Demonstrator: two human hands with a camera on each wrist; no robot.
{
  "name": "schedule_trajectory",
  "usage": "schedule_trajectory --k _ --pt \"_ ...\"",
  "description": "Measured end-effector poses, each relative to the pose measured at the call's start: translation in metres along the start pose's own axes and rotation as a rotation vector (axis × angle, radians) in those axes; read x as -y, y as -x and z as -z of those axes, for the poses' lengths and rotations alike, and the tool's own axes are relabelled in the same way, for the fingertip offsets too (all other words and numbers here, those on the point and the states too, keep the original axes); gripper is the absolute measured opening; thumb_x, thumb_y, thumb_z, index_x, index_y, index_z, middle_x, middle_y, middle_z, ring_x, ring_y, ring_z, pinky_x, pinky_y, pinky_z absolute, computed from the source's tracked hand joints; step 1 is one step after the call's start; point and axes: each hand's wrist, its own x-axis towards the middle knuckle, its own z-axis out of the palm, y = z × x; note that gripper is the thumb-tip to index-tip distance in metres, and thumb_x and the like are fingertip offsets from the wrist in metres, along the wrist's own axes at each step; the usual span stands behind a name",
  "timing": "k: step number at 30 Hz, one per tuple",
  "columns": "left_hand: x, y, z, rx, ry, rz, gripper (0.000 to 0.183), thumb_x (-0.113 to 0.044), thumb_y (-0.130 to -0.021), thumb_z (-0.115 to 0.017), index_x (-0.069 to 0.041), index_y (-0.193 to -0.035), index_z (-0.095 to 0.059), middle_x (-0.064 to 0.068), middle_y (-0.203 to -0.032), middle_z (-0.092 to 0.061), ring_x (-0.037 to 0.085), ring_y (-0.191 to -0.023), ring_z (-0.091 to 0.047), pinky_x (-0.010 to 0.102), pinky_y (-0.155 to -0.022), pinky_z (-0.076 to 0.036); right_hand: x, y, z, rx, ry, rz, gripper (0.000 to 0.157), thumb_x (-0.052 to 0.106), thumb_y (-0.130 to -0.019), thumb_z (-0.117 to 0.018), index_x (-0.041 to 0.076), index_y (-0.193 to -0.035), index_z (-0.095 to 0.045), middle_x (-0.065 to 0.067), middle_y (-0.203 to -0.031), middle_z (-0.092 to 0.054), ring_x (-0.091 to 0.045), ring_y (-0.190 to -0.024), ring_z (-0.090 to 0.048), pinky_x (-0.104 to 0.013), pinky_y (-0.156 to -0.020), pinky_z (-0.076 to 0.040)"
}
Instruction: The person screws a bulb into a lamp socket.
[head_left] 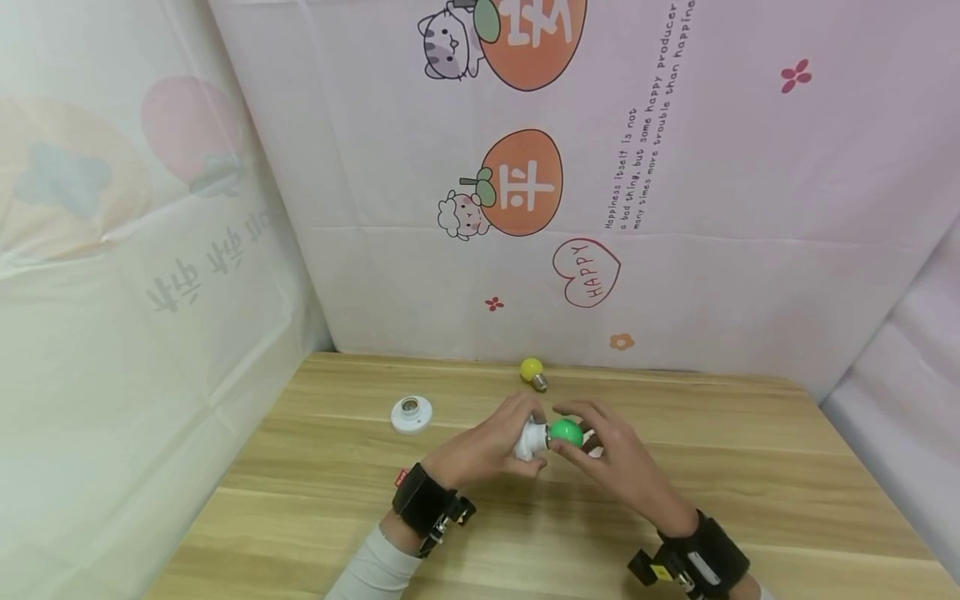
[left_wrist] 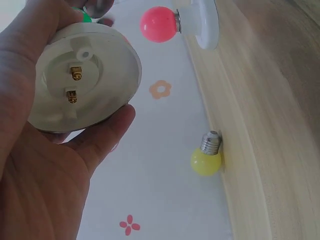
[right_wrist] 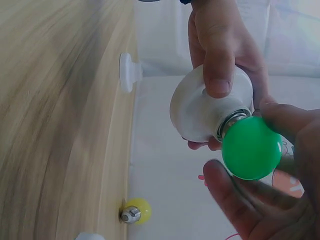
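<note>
My left hand [head_left: 498, 446] grips a white lamp socket [right_wrist: 200, 107] by its round base. Its open underside with two brass terminals faces the left wrist camera. The metal screw end of a green light bulb [right_wrist: 251, 148] sits in the socket's mouth, tilted a little there, with part of the metal showing. Around the green globe curve the thumb and fingers of my right hand [head_left: 618, 454]. One fingertip lies against the globe in the right wrist view, while another stands slightly apart from it.
A second white socket [head_left: 411, 414] stands on the wooden table at the left. Near the back edge lies a yellow bulb [head_left: 532, 372]. A red bulb [left_wrist: 159, 24] sits in another white socket [left_wrist: 207, 24], mostly hidden behind my right hand in the head view. Printed cloth hangs behind the table.
</note>
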Motion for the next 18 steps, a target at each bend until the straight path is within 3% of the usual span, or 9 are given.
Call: schedule_trajectory --k 5,10,14,18 --pt "0.0029 0.0018 -0.0017 0.012 0.023 0.035 0.047 -0.026 -0.083 -0.071 -0.015 -0.116 -0.04 -0.004 -0.115 -0.039 0.01 -0.102 -0.041 0.012 -0.077 -0.046 -0.0001 -0.0001 0.0006 0.012 -0.004 0.11 0.04 0.032 -0.084 -0.074 0.017 -0.119 -0.062 0.003 -0.121 -0.055 -0.011 -0.096 -0.057 -0.023 -0.067 -0.056" --pt "0.006 0.0025 -0.0023 0.01 0.025 0.041 0.047 -0.026 -0.083 -0.071 -0.015 -0.117 -0.04 -0.003 -0.115 -0.039 0.01 -0.102 -0.042 0.013 -0.078 -0.046 -0.0008 -0.0005 0.001 0.025 -0.009 0.16 0.05 0.013 -0.075 -0.081 0.013 -0.12 -0.061 -0.002 -0.121 -0.056 -0.018 -0.103 -0.057 -0.027 -0.071 -0.056" --pt "0.0069 0.0023 -0.0026 0.009 0.033 0.035 0.048 -0.024 -0.083 -0.071 -0.015 -0.116 -0.039 -0.003 -0.115 -0.04 0.01 -0.102 -0.042 0.013 -0.077 -0.046 -0.0034 0.0 -0.0002 0.017 -0.023 0.161 0.054 0.003 -0.072 -0.081 0.01 -0.121 -0.06 -0.003 -0.119 -0.058 -0.019 -0.101 -0.058 -0.027 -0.07 -0.057" --pt "0.006 0.0019 -0.0024 0.011 0.048 0.04 0.048 -0.024 -0.083 -0.071 -0.015 -0.117 -0.039 -0.003 -0.116 -0.04 0.01 -0.102 -0.042 0.013 -0.077 -0.047 -0.0045 0.0003 -0.0002 0.008 -0.046 0.122 0.052 0.011 -0.074 -0.081 0.01 -0.122 -0.061 -0.001 -0.112 -0.062 -0.015 -0.09 -0.061 -0.025 -0.066 -0.057"
